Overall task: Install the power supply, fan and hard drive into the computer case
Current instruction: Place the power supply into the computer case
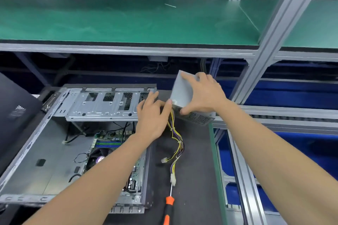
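Two bare forearms are reaching forward over a dark work mat (193, 170). At the left, an open grey sheet-metal computer case (45, 151) is lying on its side on the mat, with a green motherboard (111, 142) showing inside it. The left hand (151, 117) is stretching palm-down over the case's far right corner. Its fingers are lying straight and slightly spread, gripping nothing, while its thumb is reaching right and touching the near lower corner of a boxy grey metal power supply (182, 90). From that corner a bundle of yellow, purple and black wires (175, 139) is hanging down onto the mat, just right of the case, and ending in white plugs. Nearer the camera an orange-and-black screwdriver (169, 204) is lying on the mat, its tip pointing at the lowest plug. The power supply is tilting above the mat, outside the case and just beside its far right corner. The right hand (204, 95) is clamping it from the right, fingers curling over the plain upper face and thumb pressing the perforated lower side
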Tool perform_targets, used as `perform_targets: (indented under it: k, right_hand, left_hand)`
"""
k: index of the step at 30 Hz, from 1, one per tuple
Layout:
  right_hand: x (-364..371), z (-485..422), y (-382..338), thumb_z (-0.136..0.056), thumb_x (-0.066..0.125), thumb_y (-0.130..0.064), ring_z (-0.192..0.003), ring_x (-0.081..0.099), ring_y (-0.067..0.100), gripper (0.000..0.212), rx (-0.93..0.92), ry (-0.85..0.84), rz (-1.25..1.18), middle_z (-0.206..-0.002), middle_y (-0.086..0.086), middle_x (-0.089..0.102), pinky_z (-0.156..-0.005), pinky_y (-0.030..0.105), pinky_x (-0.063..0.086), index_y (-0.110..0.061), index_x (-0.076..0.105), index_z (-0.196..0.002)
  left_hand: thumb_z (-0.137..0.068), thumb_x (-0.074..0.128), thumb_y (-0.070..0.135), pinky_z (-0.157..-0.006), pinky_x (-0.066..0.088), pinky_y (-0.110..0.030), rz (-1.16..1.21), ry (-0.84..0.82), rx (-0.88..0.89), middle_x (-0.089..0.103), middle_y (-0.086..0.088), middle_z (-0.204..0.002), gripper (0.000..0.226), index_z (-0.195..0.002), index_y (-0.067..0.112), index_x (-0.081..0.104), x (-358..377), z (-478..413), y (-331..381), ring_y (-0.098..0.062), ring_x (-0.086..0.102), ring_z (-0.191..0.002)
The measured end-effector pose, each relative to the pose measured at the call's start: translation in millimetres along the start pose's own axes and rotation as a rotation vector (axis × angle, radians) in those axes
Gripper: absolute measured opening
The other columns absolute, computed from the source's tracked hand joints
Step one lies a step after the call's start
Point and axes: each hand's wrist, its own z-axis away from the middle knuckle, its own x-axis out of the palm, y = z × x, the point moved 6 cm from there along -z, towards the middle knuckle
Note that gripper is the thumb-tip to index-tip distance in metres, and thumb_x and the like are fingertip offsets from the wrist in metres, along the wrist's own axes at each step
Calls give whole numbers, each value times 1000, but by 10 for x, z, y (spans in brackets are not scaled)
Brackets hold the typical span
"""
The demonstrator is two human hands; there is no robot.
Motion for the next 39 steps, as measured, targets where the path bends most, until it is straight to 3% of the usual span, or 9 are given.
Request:
perform_targets:
  k: [5,8,11,15,19,25,29,33,39]
  right_hand:
    - [-587,112,37,-37,68,-84,-136,35,36,140,57,133,-111,-148,10,38,-102,53,42,-50,8,-159]
    - [-868,176,-45,-38,71,-86,-142,32,34,139,61,217,-203,-153,10,36,-101,55,43,-55,8,-158]
    - [-1115,240,-207,-41,75,-85,-140,34,32,137,38,300,-288,-151,6,39,-97,54,44,-55,10,-158]
    - [-1346,316,-548,-42,79,-80,-140,36,31,137,-13,389,-421,-151,4,40,-100,56,43,-54,10,-158]
    - [-1446,338,-988,-41,79,-82,-145,36,29,146,-69,413,-513,-157,5,37,-106,55,43,-47,4,-161]
    - [-1335,246,-1810,-43,80,-82,-138,38,25,143,-140,361,-490,-150,0,38,-89,46,41,-45,8,-161]
    - [-1100,188,-2370,-40,75,-85,-135,37,25,142,-139,307,-378,-144,1,39,-90,45,43,-45,12,-160]
    - [-816,166,-2820,-38,72,-85,-136,35,25,139,-91,246,-310,-144,0,39,-98,49,47,-49,12,-158]
    - [-597,181,-3236,-38,65,-92,-129,40,35,142,33,200,-141,-140,11,44,-100,50,41,-43,14,-161]
  left_hand:
    - [-80,55,74,-92,46,-32,430,20,-106,69,19,-108,57,-120,34,54,-210,95,212,-1,63,-107]
    - [-80,67,62,-90,51,-35,604,-7,-145,75,19,-94,56,-124,41,39,-322,74,367,0,68,-96]
    - [-89,68,39,-95,53,-51,797,2,-122,78,1,-81,54,-130,37,32,-571,28,503,-28,74,-91]
    - [-92,66,26,-53,48,-38,878,28,-123,53,-1,-50,44,-130,22,43,-1108,66,526,-26,57,-46]
    - [-88,71,25,-41,24,-24,858,83,-150,34,8,-50,24,-106,13,60,-1739,168,367,-12,26,-41]
    - [-66,69,32,-39,19,-16,735,118,-206,55,1,-64,35,-98,19,72,-2501,423,-233,-11,25,-39]
    - [-59,66,60,-41,19,-18,827,28,-358,67,2,-77,45,-78,19,67,-2639,621,-846,-14,20,-45]
    - [-70,67,70,-43,25,-24,761,-61,-404,74,0,-89,47,-91,28,72,-2758,786,-1347,-15,29,-44]
    - [-66,56,88,-52,44,-29,570,-117,-319,73,-2,-104,81,-129,37,62,-2987,772,-1723,-15,53,-46]
